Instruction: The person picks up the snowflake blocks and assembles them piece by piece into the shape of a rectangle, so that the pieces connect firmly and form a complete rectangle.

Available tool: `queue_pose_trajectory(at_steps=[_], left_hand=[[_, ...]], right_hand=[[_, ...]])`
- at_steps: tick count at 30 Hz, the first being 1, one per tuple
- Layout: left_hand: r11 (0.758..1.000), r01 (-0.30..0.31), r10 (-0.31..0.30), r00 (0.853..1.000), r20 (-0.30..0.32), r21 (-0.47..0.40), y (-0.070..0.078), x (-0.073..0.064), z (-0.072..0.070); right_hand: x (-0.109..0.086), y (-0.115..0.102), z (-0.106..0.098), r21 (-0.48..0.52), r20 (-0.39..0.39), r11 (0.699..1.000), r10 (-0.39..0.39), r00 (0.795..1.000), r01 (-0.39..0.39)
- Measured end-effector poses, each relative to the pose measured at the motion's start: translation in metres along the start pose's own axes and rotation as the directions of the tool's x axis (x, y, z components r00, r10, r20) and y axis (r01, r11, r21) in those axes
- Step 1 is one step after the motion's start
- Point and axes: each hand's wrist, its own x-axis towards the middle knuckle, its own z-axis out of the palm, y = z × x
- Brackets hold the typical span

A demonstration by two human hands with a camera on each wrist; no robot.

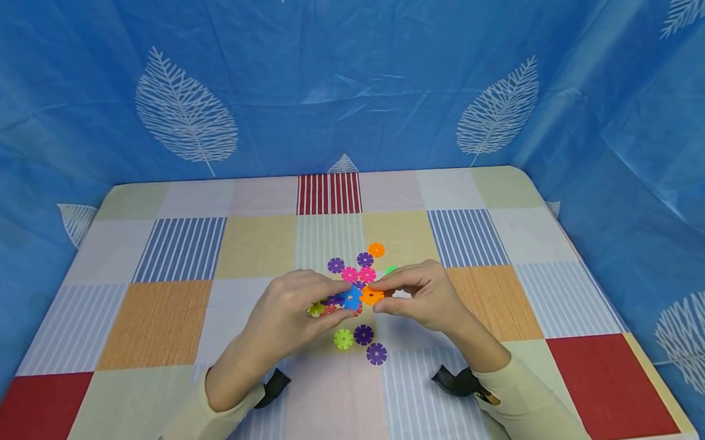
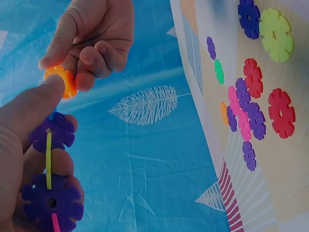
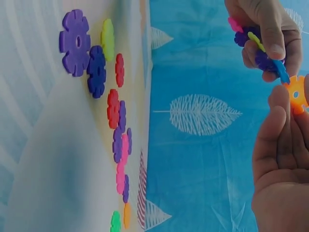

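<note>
My left hand (image 1: 287,309) grips a chain of notched plastic flower discs slotted into one another. In the left wrist view the chain shows a pink disc (image 2: 56,223), a purple disc (image 2: 36,205), a yellow-green disc (image 2: 48,166) edge-on, and another purple disc (image 2: 60,137). A blue disc (image 1: 351,299) sits at the chain's right end, by the left fingertips. Between thumb and fingers, my right hand (image 1: 427,297) pinches an orange disc (image 1: 372,296), its edge right at the blue disc. The right fingers partly cover the orange disc in the right wrist view.
Loose flower discs lie on the patchwork tablecloth (image 1: 259,247) beneath and around the hands. Nearest me are a yellow-green disc (image 1: 343,339) and two purple ones; farther back are pink discs (image 1: 349,274), purple discs and an orange one. A blue leaf-print curtain (image 1: 346,82) hangs behind.
</note>
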Motion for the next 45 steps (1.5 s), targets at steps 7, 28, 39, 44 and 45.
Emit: queue_pose_trajectory(at_steps=[7,28,39,44,45], left_hand=[[0.998,-0.066,0.065,0.998,0.019,0.020,-0.002,0.000,-0.001],[0.997,-0.072,0.072,0.997,-0.013,-0.011,-0.001,-0.001,-0.001],[0.999,-0.005,0.005,1.000,-0.001,0.032,0.001,-0.001,0.003],[0.998,0.023,-0.025,0.999,0.031,0.056,0.002,0.000,0.004],[0.998,0.024,-0.026,0.999,0.032,0.058,0.002,0.000,0.004]], right_hand=[[-0.002,-0.004,0.004,0.119,0.012,0.981,0.154,0.988,-0.155],[-0.003,-0.003,0.016,0.192,-0.037,0.954,0.242,0.970,-0.231],[-0.003,0.001,0.013,0.183,-0.047,0.949,0.268,0.962,-0.255],[-0.003,0.003,0.013,0.216,-0.043,0.934,0.300,0.953,-0.284],[-0.003,0.003,0.013,0.221,-0.042,0.932,0.304,0.952,-0.288]])
